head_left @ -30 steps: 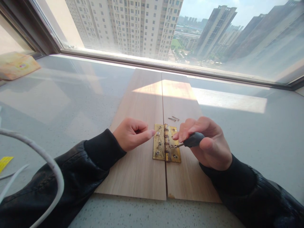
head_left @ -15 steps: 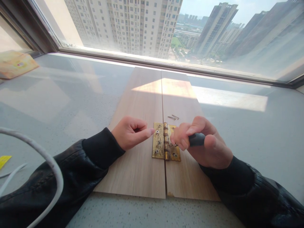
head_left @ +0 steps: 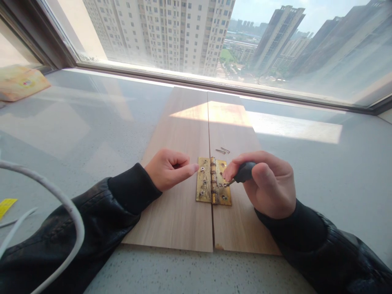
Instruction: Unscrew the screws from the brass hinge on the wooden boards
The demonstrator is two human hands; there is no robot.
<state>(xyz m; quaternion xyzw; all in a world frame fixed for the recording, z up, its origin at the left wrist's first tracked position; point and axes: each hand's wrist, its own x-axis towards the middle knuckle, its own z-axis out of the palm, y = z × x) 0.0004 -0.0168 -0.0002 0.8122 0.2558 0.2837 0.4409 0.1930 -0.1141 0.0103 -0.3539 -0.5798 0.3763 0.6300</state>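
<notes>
A worn brass hinge (head_left: 204,185) lies open across the seam between two pale wooden boards, with several screws in its leaves. My right hand (head_left: 272,185) grips the dark handle of a screwdriver (head_left: 245,172). Its shaft slants down to the left, and the tip meets a screw in the hinge's right leaf. My left hand (head_left: 170,169) rests on the left board (head_left: 171,220), fingers curled in and thumb stretched to the left leaf's edge. Two loose screws (head_left: 222,150) lie on the right board (head_left: 241,228), just beyond the hinge.
The boards lie on a speckled pale sill (head_left: 147,269) below a window frame (head_left: 214,85). A white cable (head_left: 69,208) loops over my left sleeve. At the far left are a yellow label (head_left: 6,207) and an orange-cream box (head_left: 23,83).
My right hand has shifted and opened its grip somewhat, so the screwdriver's handle and shaft show more. The left hand stays where it was.
</notes>
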